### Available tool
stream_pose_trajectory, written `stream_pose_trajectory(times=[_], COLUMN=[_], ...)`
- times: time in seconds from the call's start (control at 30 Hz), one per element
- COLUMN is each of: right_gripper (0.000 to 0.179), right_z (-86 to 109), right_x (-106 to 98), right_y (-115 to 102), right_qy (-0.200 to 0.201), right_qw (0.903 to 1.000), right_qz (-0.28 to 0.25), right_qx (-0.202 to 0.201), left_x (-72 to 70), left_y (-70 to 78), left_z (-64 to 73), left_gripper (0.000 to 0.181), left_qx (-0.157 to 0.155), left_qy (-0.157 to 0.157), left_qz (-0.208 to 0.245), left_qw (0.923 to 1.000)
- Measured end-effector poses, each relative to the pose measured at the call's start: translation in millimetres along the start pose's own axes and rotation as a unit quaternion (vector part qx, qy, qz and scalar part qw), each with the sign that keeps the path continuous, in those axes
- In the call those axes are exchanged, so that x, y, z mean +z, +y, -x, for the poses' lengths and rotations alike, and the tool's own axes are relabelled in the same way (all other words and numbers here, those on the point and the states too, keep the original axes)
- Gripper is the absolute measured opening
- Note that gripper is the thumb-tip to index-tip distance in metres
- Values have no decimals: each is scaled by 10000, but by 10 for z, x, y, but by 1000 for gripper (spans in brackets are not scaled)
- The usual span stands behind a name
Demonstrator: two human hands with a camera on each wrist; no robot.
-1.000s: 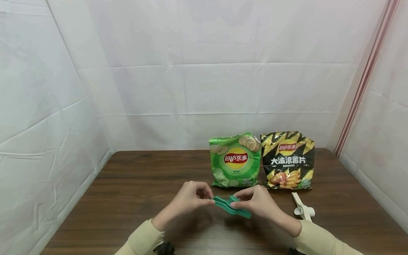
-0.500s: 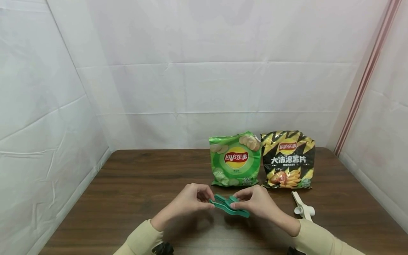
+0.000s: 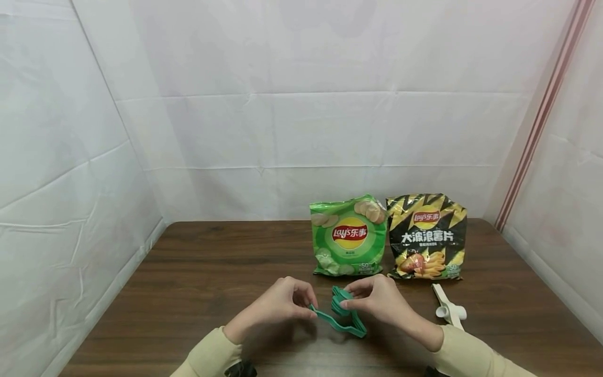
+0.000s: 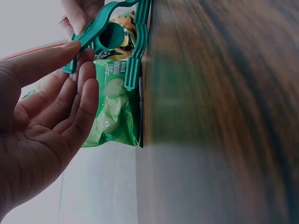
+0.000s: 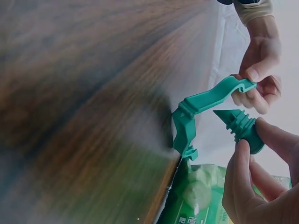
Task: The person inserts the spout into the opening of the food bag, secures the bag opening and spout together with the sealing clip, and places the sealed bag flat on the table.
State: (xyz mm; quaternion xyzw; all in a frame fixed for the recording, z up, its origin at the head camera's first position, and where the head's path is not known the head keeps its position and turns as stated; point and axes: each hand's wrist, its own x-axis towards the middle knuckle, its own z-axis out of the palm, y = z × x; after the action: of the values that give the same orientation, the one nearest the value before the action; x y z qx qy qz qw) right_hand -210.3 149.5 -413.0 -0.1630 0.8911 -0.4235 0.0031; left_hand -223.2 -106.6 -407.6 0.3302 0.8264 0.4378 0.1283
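Observation:
In the head view, my left hand (image 3: 282, 301) pinches one end of a green bag clip (image 3: 336, 325) between thumb and fingers. The clip's two arms stand spread in a V, its bend toward the table. My right hand (image 3: 382, 301) pinches a round green cap-like piece (image 3: 343, 302) above the V. From the right wrist, this piece (image 5: 240, 128) shows ribs and a pointed end and looks apart from the clip (image 5: 205, 100). A round green part (image 4: 112, 36) appears between the clip's arms in the left wrist view.
A green Lay's chip bag (image 3: 348, 238) and a black-and-yellow Lay's chip bag (image 3: 426, 238) stand behind the hands. A white clip with a round spout (image 3: 450, 309) lies by my right forearm on the brown wooden table (image 3: 212, 272). White sheeting (image 3: 320, 131) encloses the back and sides.
The green clip has swung from nearly folded to a wide V. Its hinge end has dropped, while my left hand has shifted slightly down; my right hand stays almost in place.

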Motion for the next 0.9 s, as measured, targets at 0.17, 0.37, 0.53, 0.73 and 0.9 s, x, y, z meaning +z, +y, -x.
stream_pose_trajectory(times=[0.17, 0.37, 0.53, 0.73, 0.9], right_gripper=[22, 26, 29, 30, 31], right_z=[18, 50, 85, 122, 133], right_x=[-36, -99, -159, -242, -307], right_y=[-19, -11, 20, 49, 28], right_qy=[-37, 42, 152, 231, 404], right_qw=[10000, 10000, 9998, 9995, 9980], right_qz=[-45, -77, -71, -128, -190], right_qx=[-11, -20, 59, 193, 449], left_x=[19, 30, 40, 31, 26], left_y=[-17, -45, -58, -51, -62], left_z=[-12, -21, -21, -16, -20], left_gripper=[8, 10, 10, 10, 9], left_qx=[3, -57, -114, -245, -412], left_qy=[-4, -72, -148, -212, -316], left_qz=[-45, -33, 14, 119, 252], left_qw=[10000, 10000, 9998, 9994, 9983])
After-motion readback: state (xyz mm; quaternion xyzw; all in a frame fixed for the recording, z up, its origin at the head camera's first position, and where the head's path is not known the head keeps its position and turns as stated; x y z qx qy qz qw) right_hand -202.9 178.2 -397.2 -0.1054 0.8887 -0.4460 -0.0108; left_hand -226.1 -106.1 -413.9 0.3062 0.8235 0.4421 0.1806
